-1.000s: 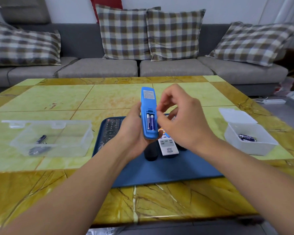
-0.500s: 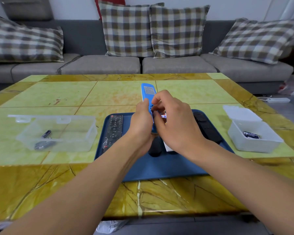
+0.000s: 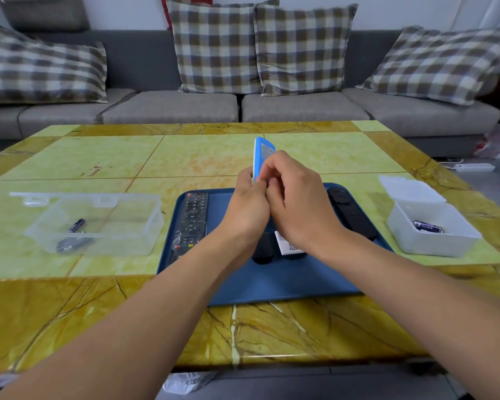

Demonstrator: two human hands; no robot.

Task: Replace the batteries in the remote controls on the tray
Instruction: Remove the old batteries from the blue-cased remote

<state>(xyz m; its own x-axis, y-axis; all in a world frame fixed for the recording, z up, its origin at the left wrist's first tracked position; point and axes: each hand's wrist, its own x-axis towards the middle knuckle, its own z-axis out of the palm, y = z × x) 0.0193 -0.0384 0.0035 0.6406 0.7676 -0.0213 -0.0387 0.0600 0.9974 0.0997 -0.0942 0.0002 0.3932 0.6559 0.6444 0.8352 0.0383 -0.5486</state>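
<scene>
Both forearms reach in over the marbled tabletop (image 3: 104, 307), and above the blue tray (image 3: 272, 284) the left hand (image 3: 247, 209) grips the blue remote (image 3: 261, 154) upright while the right hand (image 3: 298, 203) curls in at its lower half, fingertips pinching there, though what they pinch is hidden. On the tray lie a black remote (image 3: 192, 220) at left, another (image 3: 350, 212) at right, and a white one (image 3: 286, 243) under the wrists. Out left sits a clear box (image 3: 98, 223) with a battery (image 3: 76, 225), out right a white box (image 3: 433, 226) with batteries (image 3: 426, 226), and a grey sofa (image 3: 300, 108) behind.
</scene>
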